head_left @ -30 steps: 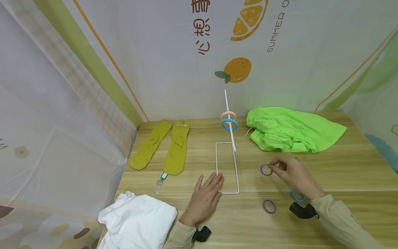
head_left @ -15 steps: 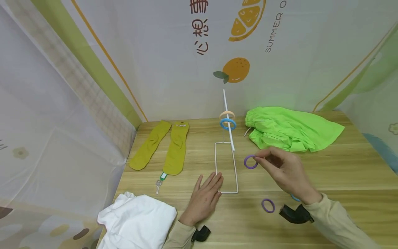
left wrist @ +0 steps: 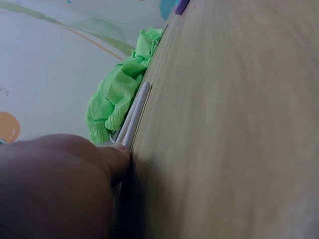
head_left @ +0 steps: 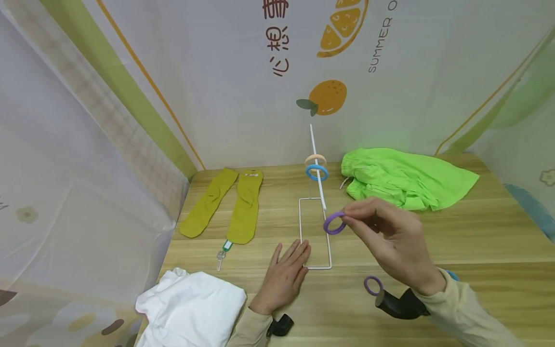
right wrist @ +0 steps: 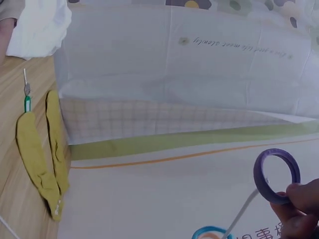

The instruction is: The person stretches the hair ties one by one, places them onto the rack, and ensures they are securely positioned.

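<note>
My right hand (head_left: 392, 241) pinches a purple ring (head_left: 326, 227) between thumb and fingertips, raised near the front end of a white rod (head_left: 321, 190). In the right wrist view the rod's tip overlaps the held purple ring (right wrist: 260, 174). The rod belongs to a white wire stand with a rectangular base (head_left: 328, 241); a beige ring (head_left: 315, 155) and a blue ring (head_left: 316, 180) hang on it. My left hand (head_left: 284, 274) lies flat, its straight fingers resting on the base's left front corner. In the left wrist view, a fingertip touches the base wire (left wrist: 137, 114).
Another purple ring (head_left: 366, 287) lies on the table, and a blue ring (head_left: 452, 274) is partly hidden by the right wrist. Lime green shorts (head_left: 403, 178) lie at back right. Mustard socks (head_left: 244, 207), a key (head_left: 220, 258) and white cloth (head_left: 195, 303) are on the left.
My right hand has lifted the purple ring and carried it leftward to the rod's front end. The left hand stays on the base.
</note>
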A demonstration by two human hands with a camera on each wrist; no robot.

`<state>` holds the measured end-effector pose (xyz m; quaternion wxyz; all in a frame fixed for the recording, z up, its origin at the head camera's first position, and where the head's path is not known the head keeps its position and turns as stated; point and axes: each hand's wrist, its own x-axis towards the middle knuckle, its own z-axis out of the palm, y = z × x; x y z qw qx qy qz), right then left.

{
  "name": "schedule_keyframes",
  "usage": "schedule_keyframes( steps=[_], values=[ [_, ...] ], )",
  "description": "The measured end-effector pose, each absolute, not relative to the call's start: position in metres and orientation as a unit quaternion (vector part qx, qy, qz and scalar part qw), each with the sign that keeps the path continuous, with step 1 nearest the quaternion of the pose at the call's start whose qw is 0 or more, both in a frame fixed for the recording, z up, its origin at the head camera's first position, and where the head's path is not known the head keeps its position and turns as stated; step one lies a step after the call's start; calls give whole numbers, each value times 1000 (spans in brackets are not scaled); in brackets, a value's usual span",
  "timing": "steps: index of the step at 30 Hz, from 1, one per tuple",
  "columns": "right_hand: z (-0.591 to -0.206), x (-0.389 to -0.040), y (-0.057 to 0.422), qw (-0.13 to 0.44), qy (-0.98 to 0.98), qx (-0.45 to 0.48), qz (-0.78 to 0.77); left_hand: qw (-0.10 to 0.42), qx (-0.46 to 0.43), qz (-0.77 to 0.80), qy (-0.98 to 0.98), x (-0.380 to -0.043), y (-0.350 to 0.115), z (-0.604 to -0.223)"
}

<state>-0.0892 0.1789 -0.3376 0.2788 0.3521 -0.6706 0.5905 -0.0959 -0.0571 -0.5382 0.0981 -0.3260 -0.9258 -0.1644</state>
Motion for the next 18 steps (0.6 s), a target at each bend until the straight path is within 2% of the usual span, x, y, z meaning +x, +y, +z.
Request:
schedule_keyframes(
  steps=[18],
  values=[
    [-335,-110,161,294,-711,296,566,92,-323,-169,-927,-97,-57,-539]
  ],
)
